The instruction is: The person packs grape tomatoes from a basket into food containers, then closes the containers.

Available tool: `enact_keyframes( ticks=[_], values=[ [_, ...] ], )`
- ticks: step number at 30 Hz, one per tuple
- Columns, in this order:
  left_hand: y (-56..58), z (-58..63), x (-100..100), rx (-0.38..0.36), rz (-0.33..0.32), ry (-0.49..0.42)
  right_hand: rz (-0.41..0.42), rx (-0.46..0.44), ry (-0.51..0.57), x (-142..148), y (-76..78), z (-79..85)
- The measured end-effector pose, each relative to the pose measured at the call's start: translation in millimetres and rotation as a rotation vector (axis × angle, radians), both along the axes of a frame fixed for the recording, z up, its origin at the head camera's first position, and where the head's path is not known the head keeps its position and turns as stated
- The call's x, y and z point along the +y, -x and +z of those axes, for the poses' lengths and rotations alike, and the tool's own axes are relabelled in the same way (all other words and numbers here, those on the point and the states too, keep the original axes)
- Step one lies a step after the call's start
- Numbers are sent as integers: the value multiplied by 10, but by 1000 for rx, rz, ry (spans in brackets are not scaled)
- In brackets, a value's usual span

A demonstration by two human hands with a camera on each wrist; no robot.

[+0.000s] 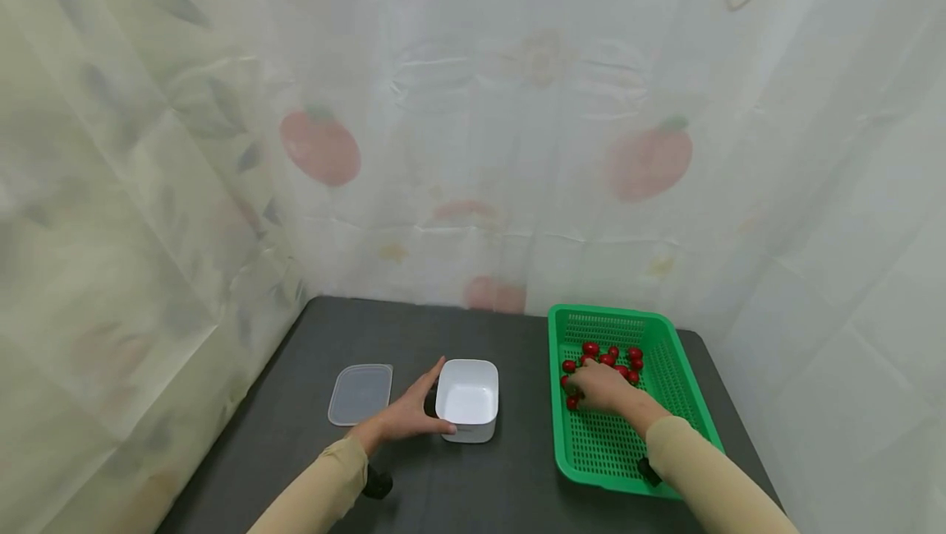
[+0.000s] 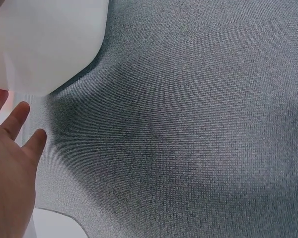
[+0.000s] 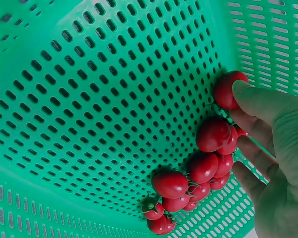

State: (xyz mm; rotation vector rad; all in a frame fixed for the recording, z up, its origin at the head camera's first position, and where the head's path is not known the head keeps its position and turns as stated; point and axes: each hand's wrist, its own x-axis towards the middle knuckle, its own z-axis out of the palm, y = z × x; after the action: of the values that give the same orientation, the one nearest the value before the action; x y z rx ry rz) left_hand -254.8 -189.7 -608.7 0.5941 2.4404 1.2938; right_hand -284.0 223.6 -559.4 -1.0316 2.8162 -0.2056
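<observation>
A small white square container (image 1: 467,394) stands uncovered on the dark table, nothing visible inside. My left hand (image 1: 406,416) spans its left side, thumb on the front wall and index finger by the back corner. Up close in the left wrist view, the other fingers of the left hand (image 2: 12,153) are spread near the container's wall (image 2: 49,39). My right hand (image 1: 600,388) reaches into a green basket (image 1: 557,435). In the right wrist view, thumb and fingers of that hand (image 3: 278,134) pinch a cherry tomato (image 3: 224,91); several other cherry tomatoes (image 3: 203,167) lie beside it.
Left of the container lies a translucent square lid (image 1: 360,394), flat on the dark table (image 1: 296,468). The basket has raised, slotted walls and takes up the table's right side. Printed curtains (image 1: 473,148) hang behind the table and along both sides.
</observation>
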Motion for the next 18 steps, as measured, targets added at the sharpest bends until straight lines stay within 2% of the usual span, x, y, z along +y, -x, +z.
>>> enact_keyframes(
  ticks=[10, 18],
  values=[
    [3, -19, 6, -16, 12, 4, 51, 0, -15, -32, -30, 44],
    [2, -26, 18, -41, 5, -56, 22, -13, -47, -45, -52, 64]
  ],
)
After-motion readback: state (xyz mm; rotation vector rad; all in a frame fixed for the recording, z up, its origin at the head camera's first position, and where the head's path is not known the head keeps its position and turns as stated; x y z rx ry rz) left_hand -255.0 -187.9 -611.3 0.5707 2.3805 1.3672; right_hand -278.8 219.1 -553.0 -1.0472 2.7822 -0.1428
